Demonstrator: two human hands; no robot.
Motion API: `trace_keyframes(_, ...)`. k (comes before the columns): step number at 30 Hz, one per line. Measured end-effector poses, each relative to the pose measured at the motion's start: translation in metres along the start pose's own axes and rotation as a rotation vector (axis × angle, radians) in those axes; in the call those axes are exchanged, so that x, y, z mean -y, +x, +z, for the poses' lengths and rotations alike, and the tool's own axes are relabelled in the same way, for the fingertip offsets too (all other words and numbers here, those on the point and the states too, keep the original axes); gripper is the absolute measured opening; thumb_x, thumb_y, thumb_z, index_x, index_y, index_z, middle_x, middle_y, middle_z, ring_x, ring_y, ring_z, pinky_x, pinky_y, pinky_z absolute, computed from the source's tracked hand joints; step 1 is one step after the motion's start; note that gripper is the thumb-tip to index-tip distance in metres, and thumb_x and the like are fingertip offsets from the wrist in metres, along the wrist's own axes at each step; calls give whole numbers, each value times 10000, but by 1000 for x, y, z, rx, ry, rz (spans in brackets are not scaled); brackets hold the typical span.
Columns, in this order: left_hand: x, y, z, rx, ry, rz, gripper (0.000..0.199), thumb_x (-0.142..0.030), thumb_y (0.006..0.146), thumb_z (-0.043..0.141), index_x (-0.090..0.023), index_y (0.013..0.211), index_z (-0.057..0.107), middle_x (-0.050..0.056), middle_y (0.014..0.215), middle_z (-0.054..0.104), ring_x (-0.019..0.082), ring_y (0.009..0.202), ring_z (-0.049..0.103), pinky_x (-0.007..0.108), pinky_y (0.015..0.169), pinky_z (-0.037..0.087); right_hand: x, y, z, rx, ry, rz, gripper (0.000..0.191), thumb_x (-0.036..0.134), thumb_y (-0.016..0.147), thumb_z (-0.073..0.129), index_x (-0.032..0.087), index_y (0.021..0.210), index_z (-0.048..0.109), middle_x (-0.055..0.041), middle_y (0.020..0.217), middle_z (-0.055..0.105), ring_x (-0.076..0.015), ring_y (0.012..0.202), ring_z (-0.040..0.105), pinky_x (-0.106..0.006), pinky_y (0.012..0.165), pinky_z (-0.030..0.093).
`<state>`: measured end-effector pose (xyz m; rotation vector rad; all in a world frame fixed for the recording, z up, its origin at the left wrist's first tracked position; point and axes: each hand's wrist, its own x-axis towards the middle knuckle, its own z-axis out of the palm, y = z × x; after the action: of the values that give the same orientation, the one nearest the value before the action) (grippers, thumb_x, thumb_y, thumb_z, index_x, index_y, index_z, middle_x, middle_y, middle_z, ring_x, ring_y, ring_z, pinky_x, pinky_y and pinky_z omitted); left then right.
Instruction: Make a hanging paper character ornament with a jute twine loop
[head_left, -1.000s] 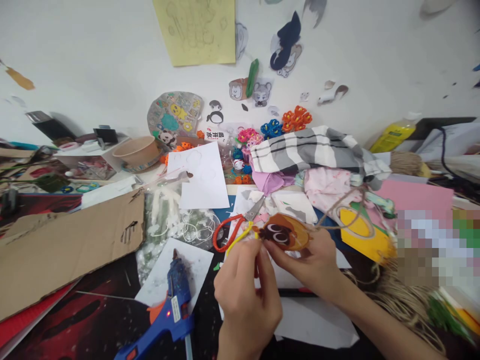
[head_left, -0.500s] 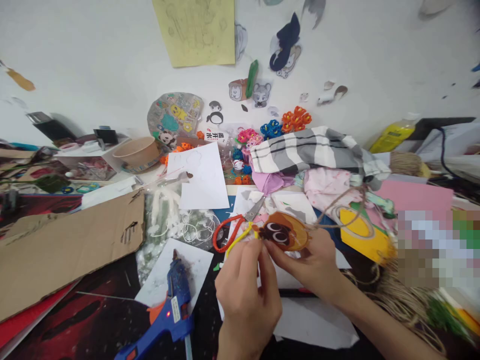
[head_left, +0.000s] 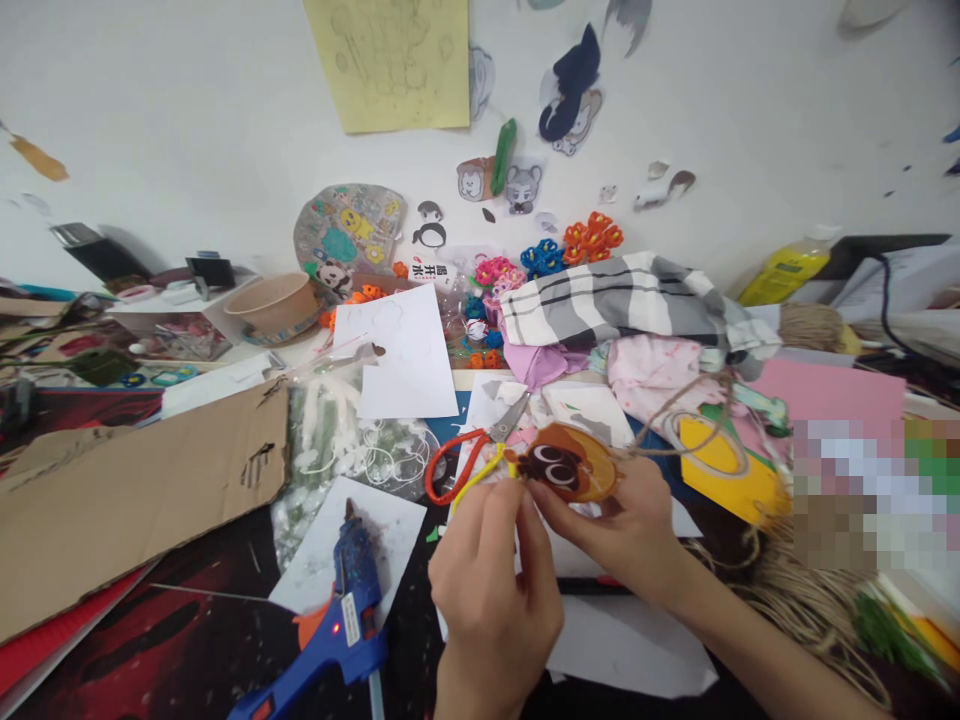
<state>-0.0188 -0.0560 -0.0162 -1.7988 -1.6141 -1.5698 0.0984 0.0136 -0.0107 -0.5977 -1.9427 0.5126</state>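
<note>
Rounded, glossy orange-brown cutout with white cartoon eyes (head_left: 571, 465): clamping its right side in right hand (head_left: 637, 525), pinching its left end in left hand (head_left: 499, 590), apparently for steadiness.

Your left hand (head_left: 495, 590) and right hand (head_left: 637, 525) are bare, with slim fingers (head_left: 566, 515). Behind those right fingers, your forearm (head_left: 757, 630) is long and bare too.

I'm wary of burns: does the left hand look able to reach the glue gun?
Probably yes: the glue gun lies beside the left hand, nothing standing between, though that hand is busy at the brown cutout.
</note>
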Motion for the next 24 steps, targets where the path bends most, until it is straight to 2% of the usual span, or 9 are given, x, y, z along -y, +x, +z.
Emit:
trace_keyframes(9, -1, -2, -1, -6, -20, -1, 145, -9, 892, 536, -133, 938, 596, 25, 699, 611, 125, 658, 626, 215, 599, 482, 1, 2, -1, -3, -11, 22, 81, 144, 851, 673, 219, 860, 643, 35, 721, 674, -119, 611, 653, -223, 565, 539)
trace_keyframes(16, -1, 0, -1, 13, -16, 1, 139, -5, 894, 539, -132, 929, 584, 18, 693, 600, 116, 651, 612, 207, 612, 484, 1, 0, 0, -11, -2, 8, 137, 130, 849, 680, 227, 940, 649, 40, 796, 700, -109, 692, 681, -209, 667, 561)
trace_keyframes(24, -1, -1, 0, 23, -12, 0, 140, -14, 897, 532, -131, 948, 589, 23, 703, 614, 127, 672, 633, 213, 593, 479, 1, 1, 0, 2, 30, 17, 154, 121, 855, 665, 229, 964, 651, 29, 815, 707, -119, 707, 688, -215, 673, 576)
